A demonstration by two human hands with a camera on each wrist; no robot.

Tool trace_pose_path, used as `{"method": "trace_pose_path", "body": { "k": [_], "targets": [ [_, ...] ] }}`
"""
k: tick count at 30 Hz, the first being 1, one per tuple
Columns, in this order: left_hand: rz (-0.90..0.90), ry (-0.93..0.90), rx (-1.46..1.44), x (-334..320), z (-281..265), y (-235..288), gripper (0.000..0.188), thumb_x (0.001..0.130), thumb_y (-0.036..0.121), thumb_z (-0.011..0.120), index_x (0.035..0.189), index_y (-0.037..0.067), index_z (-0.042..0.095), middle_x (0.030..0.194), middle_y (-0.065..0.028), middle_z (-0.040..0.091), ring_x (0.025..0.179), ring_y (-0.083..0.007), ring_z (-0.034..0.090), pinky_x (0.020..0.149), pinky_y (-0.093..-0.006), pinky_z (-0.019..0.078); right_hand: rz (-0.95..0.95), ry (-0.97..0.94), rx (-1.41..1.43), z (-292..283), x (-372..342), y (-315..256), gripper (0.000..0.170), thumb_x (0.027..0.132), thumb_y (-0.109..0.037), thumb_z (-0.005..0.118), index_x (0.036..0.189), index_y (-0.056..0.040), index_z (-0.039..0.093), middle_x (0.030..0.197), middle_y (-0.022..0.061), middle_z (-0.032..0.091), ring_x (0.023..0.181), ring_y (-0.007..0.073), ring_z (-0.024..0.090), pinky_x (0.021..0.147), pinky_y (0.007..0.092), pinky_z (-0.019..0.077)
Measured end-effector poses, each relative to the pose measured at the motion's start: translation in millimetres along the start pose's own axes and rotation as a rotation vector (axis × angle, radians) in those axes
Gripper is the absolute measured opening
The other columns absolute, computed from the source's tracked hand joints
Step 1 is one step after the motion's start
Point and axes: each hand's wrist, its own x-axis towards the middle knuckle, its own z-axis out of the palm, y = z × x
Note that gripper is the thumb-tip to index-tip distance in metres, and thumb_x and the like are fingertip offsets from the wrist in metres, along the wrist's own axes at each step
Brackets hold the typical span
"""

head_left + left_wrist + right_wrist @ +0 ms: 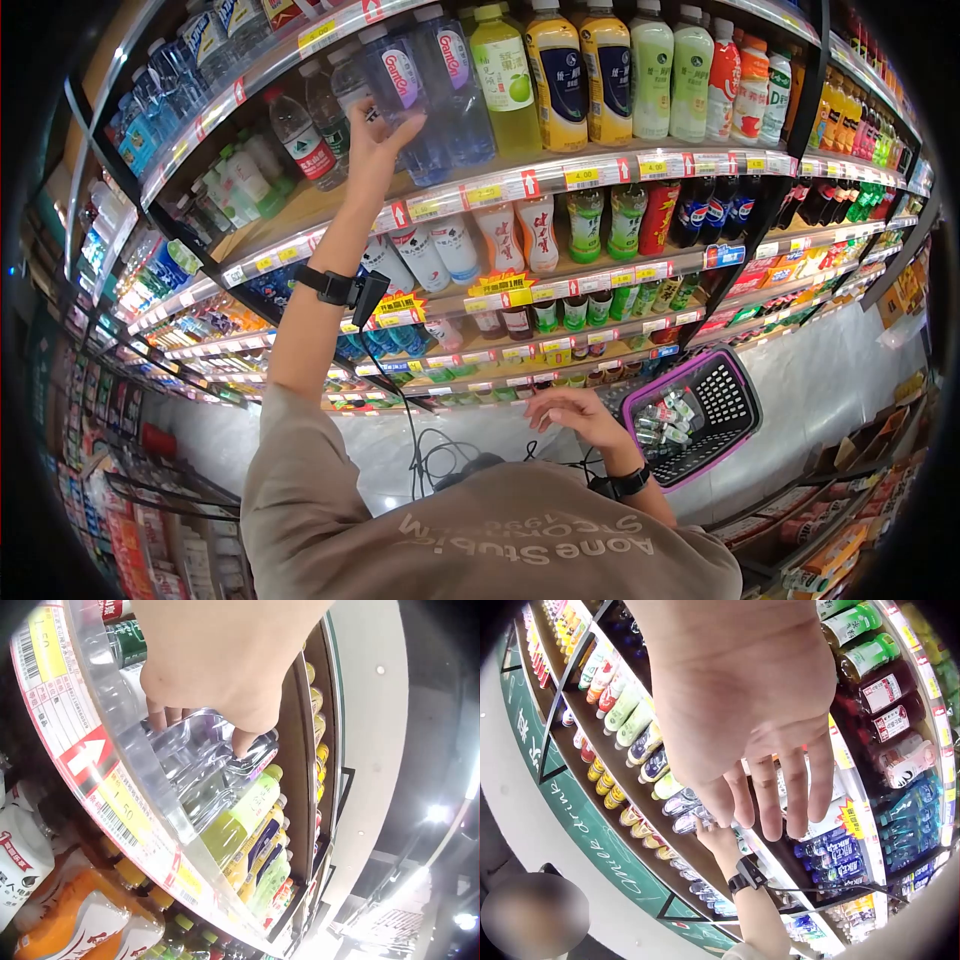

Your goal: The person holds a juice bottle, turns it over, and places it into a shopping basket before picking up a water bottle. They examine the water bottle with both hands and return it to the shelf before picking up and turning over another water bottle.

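My left hand [373,150] reaches to the upper shelf and grips a clear water bottle [398,75] with a white and pink label. In the left wrist view the fingers [166,716] lie on one side of the clear plastic and the thumb on the other. A matching water bottle [462,90] stands right beside it, then a yellow-green drink bottle [508,85]. Low in front of my body, my right hand [578,412] holds nothing, fingers loosely bent. The right wrist view shows its palm [742,712] with relaxed fingers.
Price tags line the shelf edge [480,195]. Left of my hand stand red-labelled water bottles [300,140]. Lower shelves hold more drinks. A black basket with a purple rim [745,375] sits on the floor at right, with bottles inside. A cable [410,430] hangs from my left wrist.
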Motion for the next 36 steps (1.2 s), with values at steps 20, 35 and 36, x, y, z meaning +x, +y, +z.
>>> {"method": "trace_pose_path", "body": {
  "k": [20,35,36],
  "targets": [
    [0.143,0.081,0.208,-7.5,-15.5,0.9,0.076,0.086,0.02,0.081,0.147,0.002,0.039,0.118,-0.0121,0.061,0.101,-0.0166,0.063,0.081,-0.0284,0.0514,0.076,0.027,-0.032,2.3,-5.6,7.8,0.034,0.102,-0.016,0.06,0.132,-0.001,0.061,0.116,0.0137,0.069,0.1,0.0237,0.068,0.083,0.0368,0.0563],
    [0.629,0.087,0.826,-200.0,-105.7,-35.3,0.023,0.084,0.002,0.072,0.106,0.001,0.067,0.09,-0.0152,0.07,0.08,-0.0282,0.068,0.071,-0.0364,0.0533,0.285,0.235,-0.221,-32.3,7.1,46.7,0.029,0.1,-0.018,0.064,0.126,-0.0042,0.065,0.112,0.0078,0.071,0.094,0.0158,0.068,0.078,0.031,0.0562],
    [0.488,0.113,0.809,-217.7,-116.2,-62.2,0.02,0.085,0.003,0.072,0.104,0.001,0.067,0.086,-0.0145,0.069,0.074,-0.0272,0.068,0.067,-0.0355,0.053,0.347,0.246,-0.269,-48.4,0.5,66.9,0.03,0.1,-0.019,0.064,0.126,-0.0052,0.065,0.111,0.0069,0.072,0.092,0.0149,0.068,0.077,0.0305,0.0561]
  ]
}}
